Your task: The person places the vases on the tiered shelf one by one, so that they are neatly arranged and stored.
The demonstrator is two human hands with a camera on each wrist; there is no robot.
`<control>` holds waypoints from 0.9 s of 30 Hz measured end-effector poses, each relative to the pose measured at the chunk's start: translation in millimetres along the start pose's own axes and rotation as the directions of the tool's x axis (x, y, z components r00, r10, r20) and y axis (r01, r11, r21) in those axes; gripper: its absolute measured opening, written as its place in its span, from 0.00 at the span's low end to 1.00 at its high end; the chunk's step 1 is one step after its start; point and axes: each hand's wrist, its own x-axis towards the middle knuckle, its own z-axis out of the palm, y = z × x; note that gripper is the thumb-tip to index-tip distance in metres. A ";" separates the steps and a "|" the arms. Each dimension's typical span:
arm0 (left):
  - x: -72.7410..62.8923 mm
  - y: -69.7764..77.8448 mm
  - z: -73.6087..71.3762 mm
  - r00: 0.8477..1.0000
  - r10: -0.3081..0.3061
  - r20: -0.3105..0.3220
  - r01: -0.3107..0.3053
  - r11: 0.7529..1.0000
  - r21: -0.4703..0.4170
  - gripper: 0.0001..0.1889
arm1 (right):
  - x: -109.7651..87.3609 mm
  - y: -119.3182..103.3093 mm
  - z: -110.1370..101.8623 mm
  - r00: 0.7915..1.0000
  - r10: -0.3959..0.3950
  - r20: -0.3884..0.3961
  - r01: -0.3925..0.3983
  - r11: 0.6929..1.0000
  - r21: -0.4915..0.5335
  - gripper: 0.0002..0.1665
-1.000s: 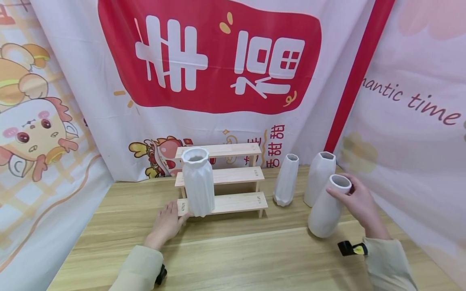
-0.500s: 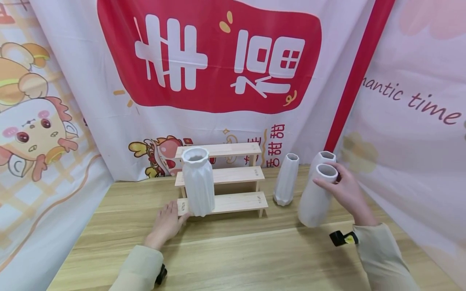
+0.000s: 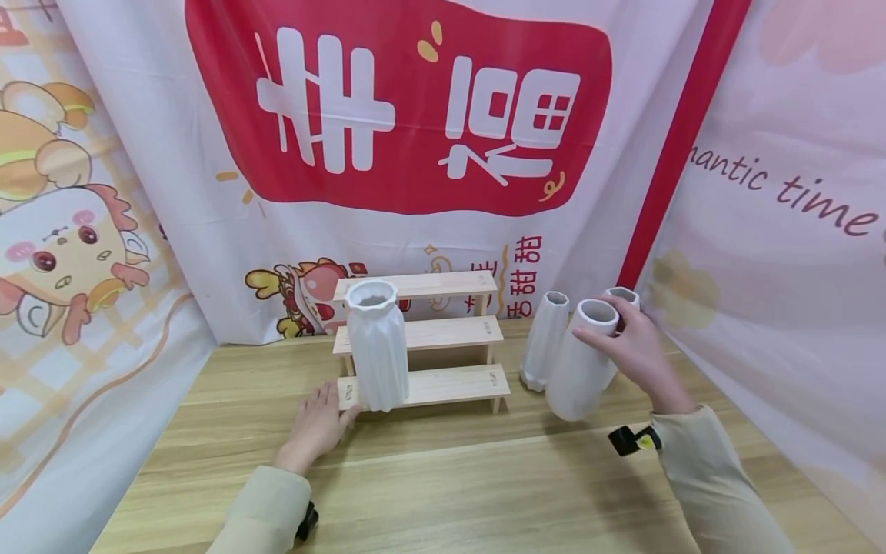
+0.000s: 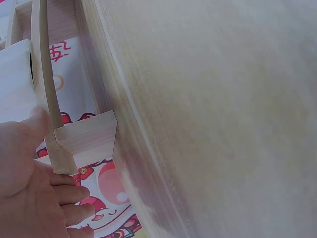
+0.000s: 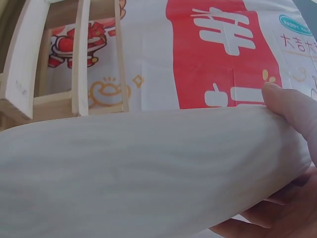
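My right hand (image 3: 640, 350) grips a smooth white vase (image 3: 574, 373) by its upper part, thumb on one side and fingers behind. The vase leans slightly, and in the right wrist view its pale side (image 5: 124, 173) fills the lower half. My left hand (image 3: 318, 427) is at the left end of the lowest step of a three-tier wooden display stand (image 3: 450, 385). In the left wrist view the end of that board lies between thumb and fingers (image 4: 74, 193). A fluted white vase (image 3: 378, 350) with a wavy rim stands upright on the lowest step, toward the left.
Right of the stand, a slim ribbed white vase (image 3: 543, 342) stands on the wooden table (image 3: 443, 492), partly overlapped by the held vase. Behind my right hand, a faceted white vase (image 3: 623, 295) is mostly hidden. Printed cloth (image 3: 415, 231) hangs along the back and sides.
My right hand has carried the smooth vase leftward and a little up in the head view, from in front of the faceted vase toward the slim one. My left hand has stayed in place.
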 end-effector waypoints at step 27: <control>1.6 -0.3 0.8 1.000 0.005 0.000 -0.005 1.000 -0.003 0.39 | 39.2 -37.5 45.9 0.997 -0.031 0.065 0.021 0.989 0.146 0.37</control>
